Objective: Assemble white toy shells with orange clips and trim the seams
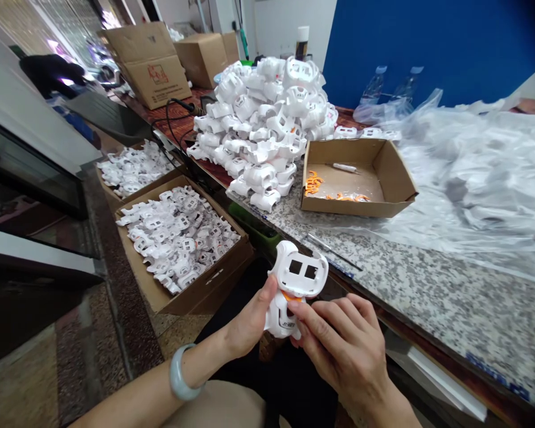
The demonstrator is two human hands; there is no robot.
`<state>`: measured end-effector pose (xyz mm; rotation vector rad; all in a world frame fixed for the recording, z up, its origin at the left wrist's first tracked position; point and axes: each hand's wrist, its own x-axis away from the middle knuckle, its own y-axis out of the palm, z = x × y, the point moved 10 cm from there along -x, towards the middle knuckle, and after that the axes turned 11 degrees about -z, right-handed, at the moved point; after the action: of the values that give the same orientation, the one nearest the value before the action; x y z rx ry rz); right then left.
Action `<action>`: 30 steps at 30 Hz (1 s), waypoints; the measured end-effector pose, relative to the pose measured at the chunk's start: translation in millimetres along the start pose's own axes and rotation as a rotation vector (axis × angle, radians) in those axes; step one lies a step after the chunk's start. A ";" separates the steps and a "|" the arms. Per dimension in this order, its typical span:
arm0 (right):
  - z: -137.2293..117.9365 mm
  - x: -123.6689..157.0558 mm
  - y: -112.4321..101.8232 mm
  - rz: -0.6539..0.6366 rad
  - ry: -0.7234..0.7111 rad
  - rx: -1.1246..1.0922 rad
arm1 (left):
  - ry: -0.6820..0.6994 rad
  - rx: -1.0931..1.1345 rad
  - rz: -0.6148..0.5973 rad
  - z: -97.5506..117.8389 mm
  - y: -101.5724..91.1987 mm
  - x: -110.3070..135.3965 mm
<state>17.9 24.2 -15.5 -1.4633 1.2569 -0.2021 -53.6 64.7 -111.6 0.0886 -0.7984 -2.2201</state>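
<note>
Left hand [248,321]: your fingers are clamped on the white plastic housing [304,274].
Right hand [350,339]: your thumb and index finger close on the housing's right side, index tip against its orange clip [292,296].
Housing: between your two hands, beside the speckled counter [432,291].
Cardboard tray [352,207]: on that counter, orange pieces [312,183] inside.

Bkgd: cardbd box [163,77] w/ red print, far end of desk [450,297]; plain carton [200,58] to its R. Blk cable [168,116] near box. Dark can [302,47] w/ wht cap, ctr back. Blue panel [432,44] back R, 2 clr btls [373,88] in front. Dark glass pane [20,172] far L.
</note>
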 end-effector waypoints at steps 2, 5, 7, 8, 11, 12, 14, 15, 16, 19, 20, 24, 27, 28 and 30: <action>-0.3 0.2 2.8 -0.001 0.006 0.007 | -0.026 -0.033 -0.002 -3.1 -1.2 1.7; -0.2 1.1 4.7 0.018 0.014 -0.002 | -0.069 -0.075 0.002 -9.7 -5.6 5.5; -1.2 2.2 6.7 0.026 0.003 0.000 | -0.079 -0.090 0.015 -12.8 -9.0 7.7; -1.7 2.8 8.1 0.028 -0.006 0.000 | -0.082 -0.092 0.019 -14.0 -9.8 8.3; 0.5 4.8 14.3 0.019 -0.014 -0.022 | -0.070 -0.053 0.036 -15.4 -9.5 7.8; 3.2 5.3 16.7 0.012 -0.002 -0.041 | -0.057 -0.022 0.044 -14.6 -8.7 6.8; 11.0 6.0 20.4 -0.009 0.030 -0.118 | -0.034 0.051 0.049 -13.0 -5.9 3.9; 15.1 6.4 20.6 -0.016 0.043 -0.178 | -0.030 0.088 0.041 -12.4 -3.8 2.1; 19.1 7.2 18.5 -0.012 0.051 -0.244 | -0.030 0.121 0.025 -11.9 -1.6 0.2; 33.4 14.6 -2.8 0.058 0.101 -0.358 | -0.040 0.184 -0.029 -10.3 2.2 -4.8; 39.7 19.6 -13.6 0.090 0.138 -0.348 | -0.041 0.196 -0.042 -9.7 1.8 -6.0; 73.0 53.2 -62.3 0.194 0.368 -0.149 | -0.059 0.217 -0.064 -10.0 -3.7 -9.5; 105.1 87.8 -100.2 0.240 0.572 0.115 | -0.086 0.226 -0.066 -11.9 -4.8 -9.1; 116.4 100.5 -114.4 0.260 0.630 0.200 | -0.088 0.223 -0.060 -11.5 -5.0 -8.6; 141.6 129.7 -145.8 0.310 0.746 0.326 | -0.054 0.183 -0.003 -5.9 -11.2 -8.1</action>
<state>255.1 -18.7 -13.0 -0.9069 1.9170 -0.7537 -53.3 72.9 -124.2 0.1194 -1.0303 -2.1554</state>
